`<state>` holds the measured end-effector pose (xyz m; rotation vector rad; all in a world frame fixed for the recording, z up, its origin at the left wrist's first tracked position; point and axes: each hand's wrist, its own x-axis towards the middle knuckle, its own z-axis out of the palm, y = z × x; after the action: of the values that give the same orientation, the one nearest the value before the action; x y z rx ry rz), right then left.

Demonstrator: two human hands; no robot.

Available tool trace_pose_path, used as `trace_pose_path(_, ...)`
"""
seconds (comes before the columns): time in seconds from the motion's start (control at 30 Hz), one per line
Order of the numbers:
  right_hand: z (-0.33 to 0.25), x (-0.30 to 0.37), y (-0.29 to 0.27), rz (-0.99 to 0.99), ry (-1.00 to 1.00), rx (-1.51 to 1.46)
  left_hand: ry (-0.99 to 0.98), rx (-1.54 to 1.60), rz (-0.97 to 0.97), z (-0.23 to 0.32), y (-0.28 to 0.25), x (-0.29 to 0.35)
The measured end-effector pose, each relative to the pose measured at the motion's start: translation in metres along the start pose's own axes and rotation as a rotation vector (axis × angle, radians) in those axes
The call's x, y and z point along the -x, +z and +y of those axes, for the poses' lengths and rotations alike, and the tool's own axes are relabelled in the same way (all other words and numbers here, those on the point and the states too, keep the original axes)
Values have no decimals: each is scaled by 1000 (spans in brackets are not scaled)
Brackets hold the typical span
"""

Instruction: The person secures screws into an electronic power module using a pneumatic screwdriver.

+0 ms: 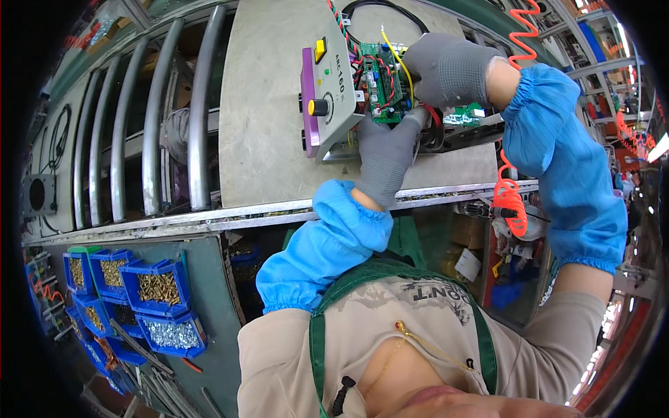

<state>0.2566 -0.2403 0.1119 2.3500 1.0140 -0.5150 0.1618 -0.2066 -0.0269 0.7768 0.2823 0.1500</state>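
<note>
While the left hand [385, 155] sits at the near edge of the green circuit board [376, 89], the right hand [449, 68] is at the board's right side (head view). Left: thumb & fingers spread in a V, tips up by the board's edge; can't tell if they pinch anything, b/c tips are partly hidden. Right: fingers bent inward nr the yellow wire [396, 53], tips out of sight, so can't tell if it's gripping. Board is in the open unit [352, 104], just behind the grey front panel [338, 87]; unit's on the bench [265, 139], panel facing left w/ switch [320, 50] & knob [318, 108] outward. Red/black cables [437, 127] hang just below the right hand, nr a 2nd green board [463, 115]; can't tell if that's joined to the 1st.

Risks, my guess: yellow wire's far end sticks up, looks loose, so a glove could snag it & strain its joint. Wiring's crowded on the board; uneven pressure could trap a lead or crack solder. Thick gloves = poor feel, so a small part might bend unnoticed. Coiled orange hose [512, 202] hangs nr the right sleeve [582, 177]; a quick elbow swing might catch it & jolt the board.
</note>
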Motion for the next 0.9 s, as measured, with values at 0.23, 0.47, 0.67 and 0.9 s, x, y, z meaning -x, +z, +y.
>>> trace_pose_path(0.23,-1,19,47,513,3,-242,24,-460,-206,-20,-50,35)
trace_pose_path(0.47,-38,53,79,1107,7,-613,213,-324,55,4,-52,23)
trace_pose_path(0.67,-39,58,69,1130,-168,-672,380,-381,195,2,-55,14)
trace_pose_path(0.9,-55,24,28,845,-467,-8,391,-297,82,13,-55,33)
